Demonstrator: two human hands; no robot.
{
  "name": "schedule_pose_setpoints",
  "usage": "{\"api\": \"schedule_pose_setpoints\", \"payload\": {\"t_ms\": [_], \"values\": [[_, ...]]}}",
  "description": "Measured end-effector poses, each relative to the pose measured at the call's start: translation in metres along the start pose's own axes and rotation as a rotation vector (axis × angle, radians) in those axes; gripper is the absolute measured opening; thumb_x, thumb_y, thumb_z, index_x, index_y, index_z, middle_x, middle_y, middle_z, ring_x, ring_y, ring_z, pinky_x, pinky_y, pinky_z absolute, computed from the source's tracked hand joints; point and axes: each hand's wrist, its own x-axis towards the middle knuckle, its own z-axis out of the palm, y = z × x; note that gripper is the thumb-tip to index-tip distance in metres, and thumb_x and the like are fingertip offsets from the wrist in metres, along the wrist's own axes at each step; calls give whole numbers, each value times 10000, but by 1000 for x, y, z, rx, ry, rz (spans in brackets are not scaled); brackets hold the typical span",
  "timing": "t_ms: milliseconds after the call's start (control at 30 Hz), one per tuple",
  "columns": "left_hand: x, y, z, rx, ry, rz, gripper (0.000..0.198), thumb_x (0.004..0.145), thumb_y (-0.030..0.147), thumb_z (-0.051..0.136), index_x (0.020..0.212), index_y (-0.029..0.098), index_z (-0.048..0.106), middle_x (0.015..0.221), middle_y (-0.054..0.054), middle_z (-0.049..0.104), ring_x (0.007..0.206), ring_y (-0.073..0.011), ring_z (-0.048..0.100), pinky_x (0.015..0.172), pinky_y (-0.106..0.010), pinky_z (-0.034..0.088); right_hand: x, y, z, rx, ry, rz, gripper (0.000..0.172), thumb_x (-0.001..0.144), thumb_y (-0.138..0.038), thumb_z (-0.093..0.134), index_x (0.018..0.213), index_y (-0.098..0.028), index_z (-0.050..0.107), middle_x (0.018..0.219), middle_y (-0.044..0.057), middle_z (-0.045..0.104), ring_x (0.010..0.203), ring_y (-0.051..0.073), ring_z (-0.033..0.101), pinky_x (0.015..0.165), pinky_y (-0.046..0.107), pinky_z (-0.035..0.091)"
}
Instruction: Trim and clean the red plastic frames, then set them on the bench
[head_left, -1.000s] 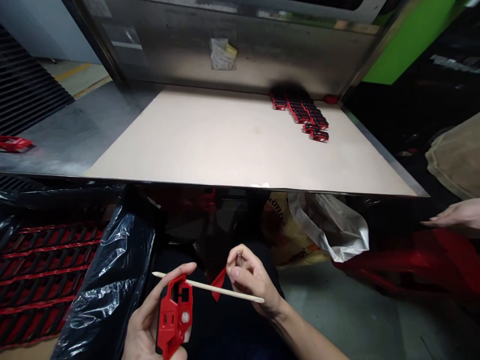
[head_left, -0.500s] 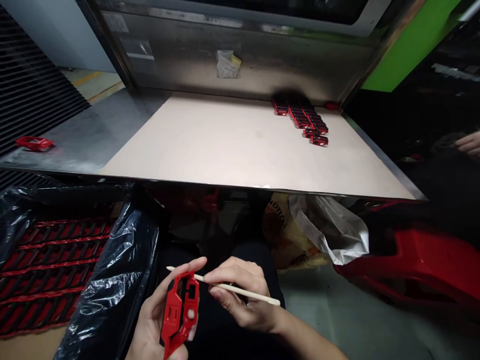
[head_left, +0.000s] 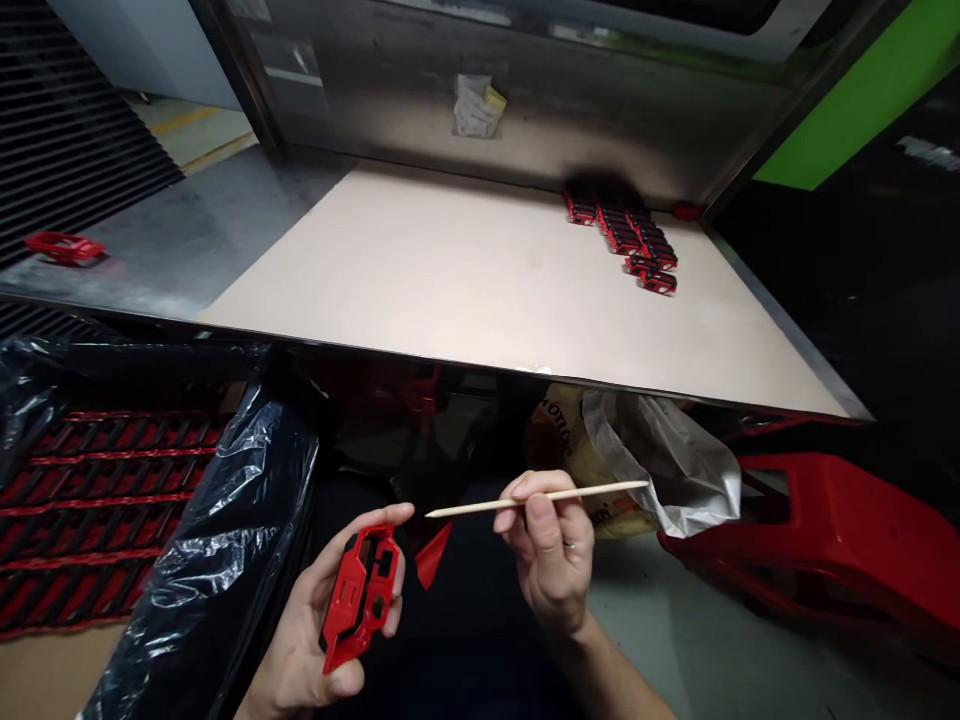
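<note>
The left hand (head_left: pixel 322 640) is curled up around a red moulded plastic part (head_left: pixel 358 590), cradling it in the palm with the thumb across its upper edge and the fingers behind it. The right hand (head_left: pixel 551 560) is narrowly pinched on a thin wooden stick (head_left: pixel 536 500), held between thumb and fingertips like a pencil, its pointed end aimed toward the red part but well clear of it. A ring (head_left: pixel 570 546) shows on one finger. Between the hands, a small red triangular scrap (head_left: pixel 433 555) shows against dark trousers (head_left: pixel 465 620); in this dim spot it's hard to tell what, if anything, it is attached to.

To the left, black plastic sheeting (head_left: pixel 225 510) lies beside stacked red-and-black parts (head_left: pixel 97 500). To the right are a white plastic bag (head_left: pixel 660 465), a yellow printed sack (head_left: pixel 562 440) and a red plastic stool (head_left: pixel 832 530).

Ahead, a pale board (head_left: pixel 450 270) lies on a steel table (head_left: pixel 210 220) — red parts (head_left: pixel 622 230) stand in close rows at its far right corner, and a single red part (head_left: pixel 64 248) sits on the bare steel at left.
</note>
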Motion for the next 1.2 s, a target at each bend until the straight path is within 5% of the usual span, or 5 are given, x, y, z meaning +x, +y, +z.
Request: {"api": "schedule_pose_setpoints", "payload": {"t_ms": [133,267,400,633,1200], "values": [[1,-2,-4,87,56,6,773,466,557,988,1178,348,772,1055,-37,771,600,-115,594,556,-226,521,5,-5,-5,91,-2,127,389,973,-498,614,743,-203,510,671,-37,528,426,50,316,369,165,231],[0,-2,-3,168,99,19,716,531,460,993,1201,363,760,1285,-46,738,669,-126,643,639,-215,585,3,-4,-5,124,-243,367,383,990,-548,566,833,-205,502,613,-51,565,362,25,203,350,171,182],[0,-3,-1,183,108,27,685,551,401,996,1196,367,766,1265,-32,763,752,-148,706,682,-182,597,-2,2,0,54,-445,497,418,985,-583,565,880,-179,547,507,-87,450,397,46,286,411,180,253],[-1,-8,-4,179,82,27,645,607,266,980,1204,383,767,1282,2,766,1136,-191,725,947,-154,546,-4,7,7,10,-653,560,410,988,-563,575,923,-159,583,544,-83,464,438,50,399,453,167,334],[-1,-19,-22,415,-3,18,662,702,285,910,1294,473,682,1354,38,693,1276,-252,633,1105,-357,506,-3,9,10,-29,-684,563,399,993,-552,560,858,-177,549,545,-79,476,441,51,395,469,179,354]]}}
